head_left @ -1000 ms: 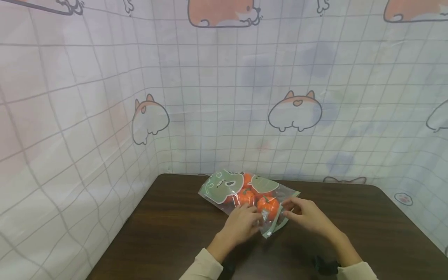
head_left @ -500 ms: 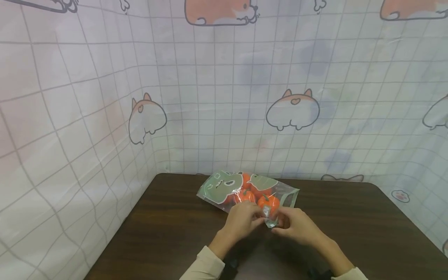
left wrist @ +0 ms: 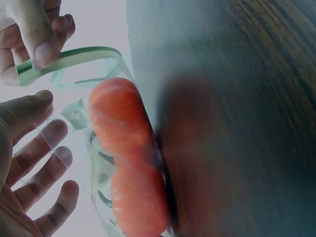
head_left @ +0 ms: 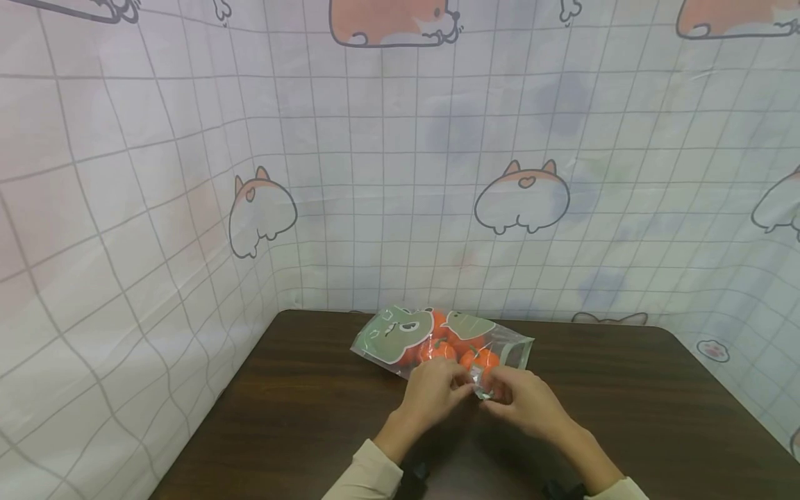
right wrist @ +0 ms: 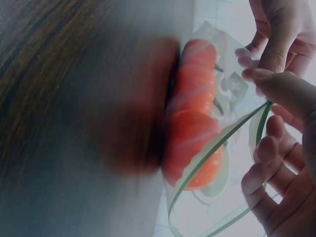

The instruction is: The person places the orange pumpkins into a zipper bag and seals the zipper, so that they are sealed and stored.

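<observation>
A clear zip bag (head_left: 409,337) with green animal prints lies slanted on the table, its zip end toward the right. Several orange pumpkins (head_left: 480,360) with green stems are inside it. My left hand (head_left: 431,396) pinches the clear film near the bag's front corner between thumb and forefinger; its other fingers (left wrist: 37,190) are spread behind the film. Just to the right, my right hand (head_left: 531,403) pinches the green zip strip (right wrist: 207,150) at that corner. In the right wrist view the strip's two edges stand apart in a loop, so the mouth gapes. The hands nearly meet.
The dark wood table (head_left: 300,417) reaches back to a white grid-patterned curtain (head_left: 387,173) with cartoon dogs, which also runs along the left and right sides. Small dark devices (head_left: 414,479) sit below the wrists.
My right hand has moved left and nearer from the bag's right end to its front corner, taking hold of the zip strip. My left thumb has closed on the film. The last half second shows little motion.
</observation>
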Motion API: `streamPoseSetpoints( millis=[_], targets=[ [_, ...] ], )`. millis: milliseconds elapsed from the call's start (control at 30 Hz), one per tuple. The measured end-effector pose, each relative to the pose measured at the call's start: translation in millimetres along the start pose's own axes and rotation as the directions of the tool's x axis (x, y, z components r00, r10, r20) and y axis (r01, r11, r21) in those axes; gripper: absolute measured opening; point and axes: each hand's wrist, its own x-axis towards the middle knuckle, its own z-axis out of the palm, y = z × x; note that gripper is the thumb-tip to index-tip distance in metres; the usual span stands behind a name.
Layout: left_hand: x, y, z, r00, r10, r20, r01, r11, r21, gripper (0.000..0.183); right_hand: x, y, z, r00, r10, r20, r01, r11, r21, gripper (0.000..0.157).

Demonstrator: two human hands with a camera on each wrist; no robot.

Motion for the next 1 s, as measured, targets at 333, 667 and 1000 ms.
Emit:
streamPoseSetpoints(
  millis=[333,667,1000],
  targets=[
    [0.5,-1.7,-6.2,0.999,0.012,0.041,-0.011,0.999,-0.031,0.009,2,8,-3.6,0.988,-0.083,-0.133,0.077,0.996,-0.045,0.022],
    [2.6,-0.4,-9.7,0.998,0.062,0.012,-0.062,0.998,-0.003,0.01,3,10,-8.9,0.985,-0.085,-0.147,0.076,0.995,-0.063,0.02],
    [3.1,-1.9,-12.1,0.995,0.086,-0.045,-0.087,0.996,-0.03,0.01,2,17,-8.8,0.985,-0.081,-0.15,0.066,0.992,-0.105,0.021]
  ],
)
